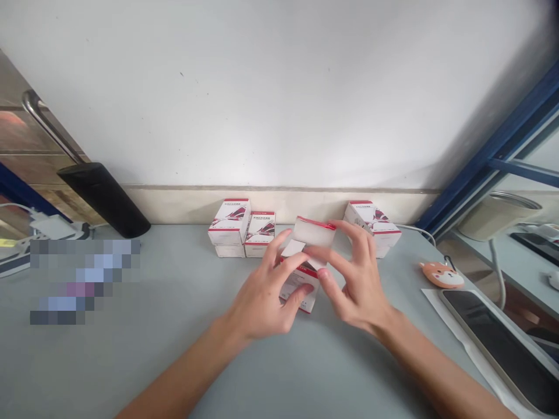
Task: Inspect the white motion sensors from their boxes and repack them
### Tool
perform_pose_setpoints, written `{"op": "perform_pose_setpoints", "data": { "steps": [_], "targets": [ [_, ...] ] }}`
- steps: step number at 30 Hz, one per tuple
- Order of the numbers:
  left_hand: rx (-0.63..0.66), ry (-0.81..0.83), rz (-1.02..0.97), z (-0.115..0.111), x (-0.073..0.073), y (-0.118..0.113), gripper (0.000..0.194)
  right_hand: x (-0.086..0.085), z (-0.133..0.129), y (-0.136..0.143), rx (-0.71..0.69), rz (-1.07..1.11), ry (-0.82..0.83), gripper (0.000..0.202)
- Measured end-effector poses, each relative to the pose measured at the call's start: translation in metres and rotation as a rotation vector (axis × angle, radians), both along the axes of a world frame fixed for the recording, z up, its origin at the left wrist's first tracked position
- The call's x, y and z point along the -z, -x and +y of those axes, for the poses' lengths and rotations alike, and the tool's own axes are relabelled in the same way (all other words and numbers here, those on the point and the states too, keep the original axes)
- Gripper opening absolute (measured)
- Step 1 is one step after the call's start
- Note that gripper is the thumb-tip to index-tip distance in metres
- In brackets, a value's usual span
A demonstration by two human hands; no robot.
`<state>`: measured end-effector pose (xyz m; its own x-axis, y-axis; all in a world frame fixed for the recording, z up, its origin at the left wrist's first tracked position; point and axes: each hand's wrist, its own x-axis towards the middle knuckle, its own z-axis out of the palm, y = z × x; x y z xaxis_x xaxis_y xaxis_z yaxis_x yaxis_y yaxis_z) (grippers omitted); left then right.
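Both forearms came in from the near edge of the grey table (131, 361). Left hand (266, 291) and right hand (356, 279) met over a small red-and-white carton (301, 279), which stood near the middle of the table, a little short of the wall.

Left hand: fingers curled round the carton's near-left side, thumb against its front face, gripping it. Right hand: fingers bent, thumb and forefinger pinching the white end flap (312, 233), which was lifted open at the top.

Carton orientation: long axis ran away from the person, tilted, open end pointing up and towards the wall, closed end low and near. Contents could not be seen.

Judgement on the step: the flap work would go best with the left hand holding the body steady and not crushing the thin card, while the right bends the flap along its crease rather than pulling it.

Nearby: stacked matching cartons (242, 230) just behind on the left, another stack (371, 224) behind on the right. A phone (502, 343) and a small fox-shaped charm (441, 274) lay well apart to the right.
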<state>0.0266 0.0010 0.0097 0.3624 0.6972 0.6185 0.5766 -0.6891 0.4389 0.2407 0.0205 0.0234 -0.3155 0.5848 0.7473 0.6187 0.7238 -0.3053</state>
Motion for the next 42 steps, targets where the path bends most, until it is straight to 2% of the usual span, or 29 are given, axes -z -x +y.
{"op": "perform_pose_setpoints", "data": {
  "steps": [5,9,13,16,19,21,23,27,33,39,42],
  "targets": [
    [0.003,0.029,0.007,-0.004,0.001,-0.004,0.056,0.002,0.0,-0.001,0.018,0.04,-0.021,0.019],
    [-0.018,0.059,-0.102,-0.004,0.002,-0.005,0.069,-0.001,-0.002,-0.002,0.001,0.16,-0.052,0.007],
    [-0.092,0.084,-0.27,0.0,0.011,-0.003,0.076,-0.005,-0.002,-0.002,0.023,0.125,-0.068,0.016],
    [-0.14,-0.016,-0.314,0.006,0.015,-0.001,0.075,-0.004,0.0,-0.002,0.044,0.09,-0.024,0.033],
    [-0.14,-0.262,-0.208,0.011,0.01,0.003,0.062,0.0,0.005,-0.004,0.034,0.039,0.051,0.038],
    [-0.105,-0.401,-0.088,0.014,0.003,0.005,0.054,0.003,0.008,-0.005,0.012,0.002,0.103,0.031],
    [-0.078,-0.468,-0.007,0.015,-0.003,0.007,0.052,0.005,0.01,-0.006,-0.005,-0.02,0.142,0.022],
    [-0.097,-0.475,0.005,0.016,-0.006,0.007,0.05,0.006,0.013,-0.007,-0.017,-0.009,0.178,0.015],
    [-0.126,-0.459,0.022,0.016,-0.001,0.006,0.048,0.006,0.017,-0.008,-0.008,0.018,0.161,0.019],
    [-0.074,-0.448,0.073,0.014,-0.002,0.005,0.047,0.011,0.013,0.002,0.04,0.134,0.162,0.015],
    [-0.137,-0.413,0.053,0.014,0.0,0.004,0.047,0.006,0.011,0.002,0.048,0.182,0.13,0.011]
  ]
}}
